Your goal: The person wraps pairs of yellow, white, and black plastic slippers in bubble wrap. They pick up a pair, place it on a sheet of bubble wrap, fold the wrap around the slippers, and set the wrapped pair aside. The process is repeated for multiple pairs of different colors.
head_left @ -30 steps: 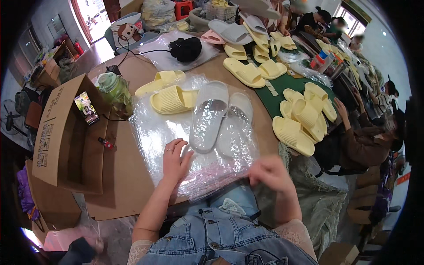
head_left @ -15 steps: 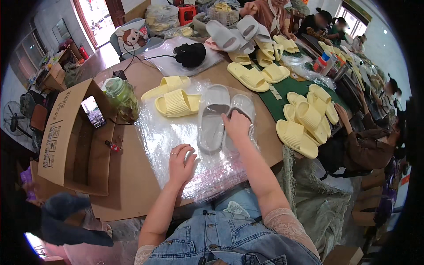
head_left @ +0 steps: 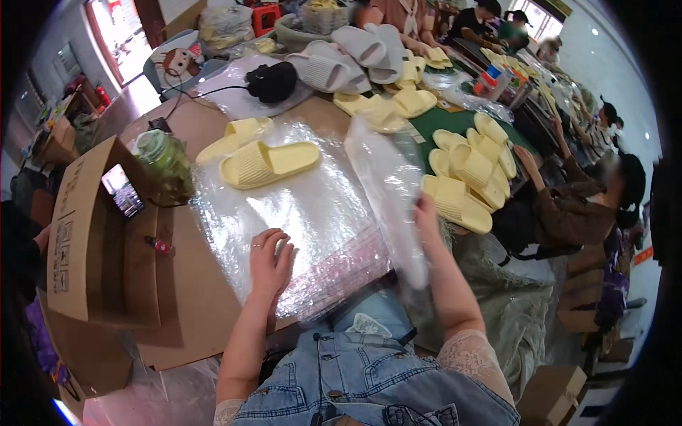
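Note:
My left hand [head_left: 270, 261] rests with its fingers stretched out on a stack of clear plastic bags [head_left: 305, 220]. In my right hand [head_left: 428, 220], at the right edge of the stack, is a clear plastic bag [head_left: 387, 195], tilted up on its side and smeared by motion. A pale grey shape shows through it, seemingly the grey slippers. My right fingers are partly hidden behind the bag. Beyond my left hand, a yellow ribbed slipper [head_left: 266, 163] lies on the stack, with another yellow slipper [head_left: 238, 135] behind it.
A cardboard box [head_left: 85, 241] with a phone [head_left: 122, 190] stands at the left, near a green jar [head_left: 162, 160]. Yellow slippers [head_left: 472, 167] are piled on the right. Grey slippers [head_left: 323, 65] and a black cap [head_left: 271, 82] lie farther back. Co-workers sit along the right.
The grey slippers no longer lie on the bag stack. My right hand has moved right and nearer, lifting the pale bag on its side. The view has shifted slightly; my left hand stays on the stack.

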